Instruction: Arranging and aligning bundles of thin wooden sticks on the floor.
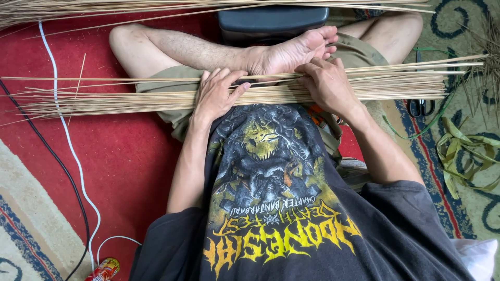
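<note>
A long bundle of thin pale sticks [125, 99] lies across my lap, running left to right over my crossed legs. My left hand [216, 93] rests flat on the bundle, fingers spread over several sticks. My right hand [328, 83] curls over the sticks just right of my bare foot [291, 52], gripping a few of them. The bundle's right end [416, 83] fans out past my knee.
Another pile of sticks [156, 8] lies along the top edge. A dark box [271, 21] sits beyond my foot. Scissors [421, 106] and green leaf strips [463, 151] lie at right. White and black cables [67, 145] cross the red carpet at left; a small can [104, 269] lies below.
</note>
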